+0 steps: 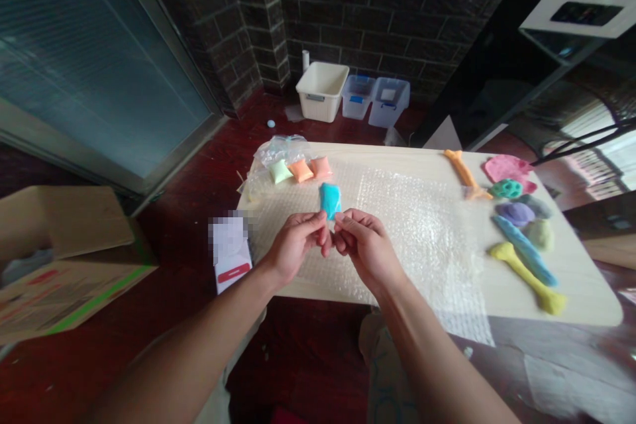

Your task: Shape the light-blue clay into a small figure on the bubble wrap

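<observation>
A small blue clay packet [330,200] is held up over the near edge of a pale wooden table [571,278]. My left hand [293,245] pinches its lower left corner and my right hand [362,242] pinches its lower right corner, fingers closed on the wrapper. A sheet of bubble wrap [417,225] lies on the table under my hands. Behind the packet sit a green packet [279,171], an orange packet [301,170] and a coral packet [320,167] in a row beside a clear plastic bag [281,147].
Shaped clay pieces lie at the table's right: an orange strip [464,174], pink slab [507,167], teal piece [505,189], purple lump [517,213], blue roll [527,250], yellow roll [529,276]. A white bin [322,90] and two clear boxes [375,99] stand on the floor. A cardboard box [64,258] lies left.
</observation>
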The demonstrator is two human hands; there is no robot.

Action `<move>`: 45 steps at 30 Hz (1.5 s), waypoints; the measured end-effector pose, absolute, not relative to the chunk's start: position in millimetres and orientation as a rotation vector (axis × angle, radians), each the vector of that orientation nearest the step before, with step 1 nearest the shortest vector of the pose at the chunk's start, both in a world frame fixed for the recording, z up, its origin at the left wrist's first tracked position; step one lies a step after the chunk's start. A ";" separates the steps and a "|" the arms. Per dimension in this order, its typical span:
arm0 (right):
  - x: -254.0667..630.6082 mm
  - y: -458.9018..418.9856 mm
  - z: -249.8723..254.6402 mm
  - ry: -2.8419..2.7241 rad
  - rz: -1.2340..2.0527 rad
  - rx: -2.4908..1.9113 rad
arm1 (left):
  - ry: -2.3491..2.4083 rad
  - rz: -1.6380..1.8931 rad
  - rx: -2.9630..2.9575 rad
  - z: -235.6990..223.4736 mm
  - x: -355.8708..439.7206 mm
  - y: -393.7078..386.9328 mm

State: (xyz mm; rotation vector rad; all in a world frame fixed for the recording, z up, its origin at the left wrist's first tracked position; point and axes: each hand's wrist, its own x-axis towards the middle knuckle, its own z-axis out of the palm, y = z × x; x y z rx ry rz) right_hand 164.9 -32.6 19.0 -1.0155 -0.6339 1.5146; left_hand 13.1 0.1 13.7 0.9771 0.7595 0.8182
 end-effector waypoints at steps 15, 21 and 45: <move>165.3 -34.9 19.0 -0.628 1.520 -1.047 | 0.797 0.774 0.979 13.5 12.9 -3.8; 166.3 -34.2 18.1 -0.584 1.536 -1.031 | 0.776 0.765 0.970 13.6 11.5 -2.7; 179.4 -39.2 24.6 -0.689 1.524 -1.203 | 1.010 1.096 1.993 21.4 -19.2 -2.2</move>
